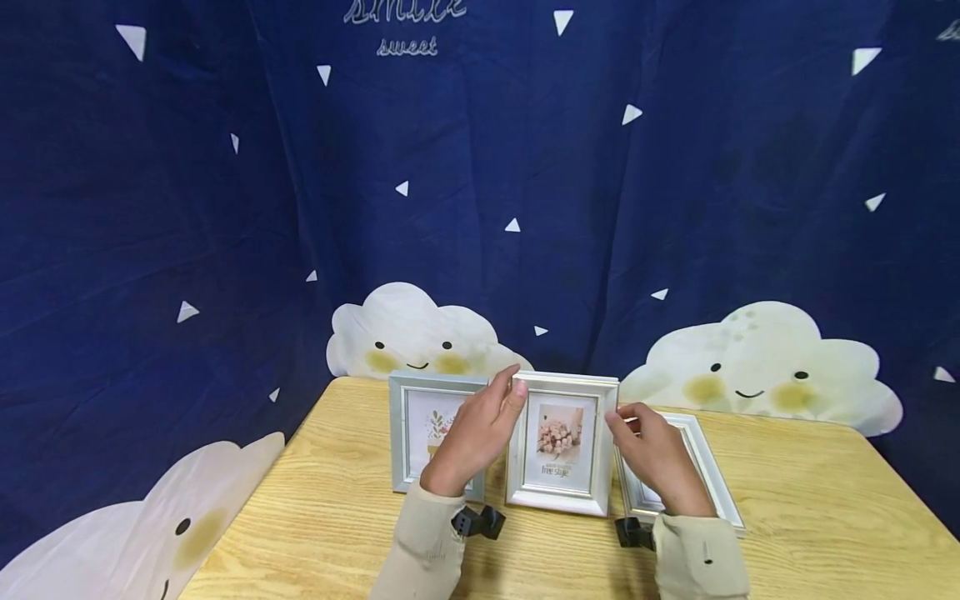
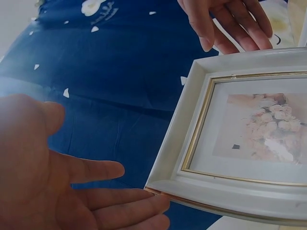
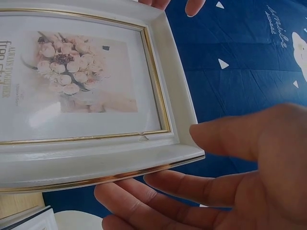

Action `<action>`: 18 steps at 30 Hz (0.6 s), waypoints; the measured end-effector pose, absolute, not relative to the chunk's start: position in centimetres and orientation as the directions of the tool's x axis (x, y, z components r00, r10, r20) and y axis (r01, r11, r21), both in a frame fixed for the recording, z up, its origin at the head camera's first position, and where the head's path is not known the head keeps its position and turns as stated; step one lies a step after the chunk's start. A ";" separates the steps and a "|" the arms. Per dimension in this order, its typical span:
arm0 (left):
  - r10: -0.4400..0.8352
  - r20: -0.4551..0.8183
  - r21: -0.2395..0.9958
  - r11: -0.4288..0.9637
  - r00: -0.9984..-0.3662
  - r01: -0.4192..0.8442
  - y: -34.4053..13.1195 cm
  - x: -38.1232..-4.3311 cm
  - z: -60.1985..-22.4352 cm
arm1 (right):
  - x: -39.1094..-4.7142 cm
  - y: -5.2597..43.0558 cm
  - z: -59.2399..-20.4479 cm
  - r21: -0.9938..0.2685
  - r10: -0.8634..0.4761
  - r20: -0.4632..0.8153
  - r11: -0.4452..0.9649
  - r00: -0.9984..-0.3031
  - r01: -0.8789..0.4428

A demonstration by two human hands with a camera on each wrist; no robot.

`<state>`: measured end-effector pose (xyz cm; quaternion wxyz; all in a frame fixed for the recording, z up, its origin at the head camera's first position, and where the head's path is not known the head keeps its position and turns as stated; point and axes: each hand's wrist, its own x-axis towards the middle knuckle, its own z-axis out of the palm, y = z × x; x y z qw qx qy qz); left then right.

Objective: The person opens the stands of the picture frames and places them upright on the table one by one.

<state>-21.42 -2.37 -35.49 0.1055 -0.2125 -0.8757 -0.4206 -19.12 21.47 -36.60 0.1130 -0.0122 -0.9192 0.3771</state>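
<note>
A white picture frame (image 1: 562, 500) with a gold inner line and a pink flower print stands upright at mid table, facing me. My left hand (image 1: 478, 435) is at its left side, fingers straight and touching the edge; in the left wrist view the thumb stands apart from it. At the opposite side is my right hand (image 1: 654, 454), its loosely bent fingertips (image 3: 115, 191) right at the edge and its thumb (image 3: 211, 136) near the upper corner. A blue-grey picture frame (image 1: 400, 442) stands to the left, partly hidden behind my left hand.
Another white frame (image 1: 720, 479) leans low or lies to the right, partly behind my right forearm. All rest on a light wooden table (image 1: 315, 500). A dark blue curtain (image 1: 465, 167) with smiling clouds hangs behind and along the left.
</note>
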 end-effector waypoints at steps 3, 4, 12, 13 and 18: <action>0.279 0.360 0.690 0.563 -0.890 0.455 -2.4 -21.4 -35.4 | -19.2 21.5 -36.7 -0.697 0.103 0.200 0.713 -0.974 -0.068; 0.276 0.359 0.689 0.565 -0.892 0.453 -2.4 -21.3 -35.4 | -19.1 21.5 -36.7 -0.700 0.101 0.200 0.711 -0.975 -0.069; 0.271 0.344 0.691 0.576 -0.899 0.438 -2.5 -21.2 -35.3 | -19.1 21.4 -36.7 -0.709 0.092 0.195 0.701 -0.977 -0.075; 0.271 0.344 0.689 0.577 -0.899 0.438 -2.5 -21.2 -35.3 | -19.1 21.4 -36.7 -0.709 0.093 0.192 0.702 -0.977 -0.072; 0.275 0.342 0.690 0.576 -0.898 0.439 -2.5 -21.1 -35.2 | -19.2 21.4 -36.7 -0.709 0.088 0.188 0.702 -0.978 -0.073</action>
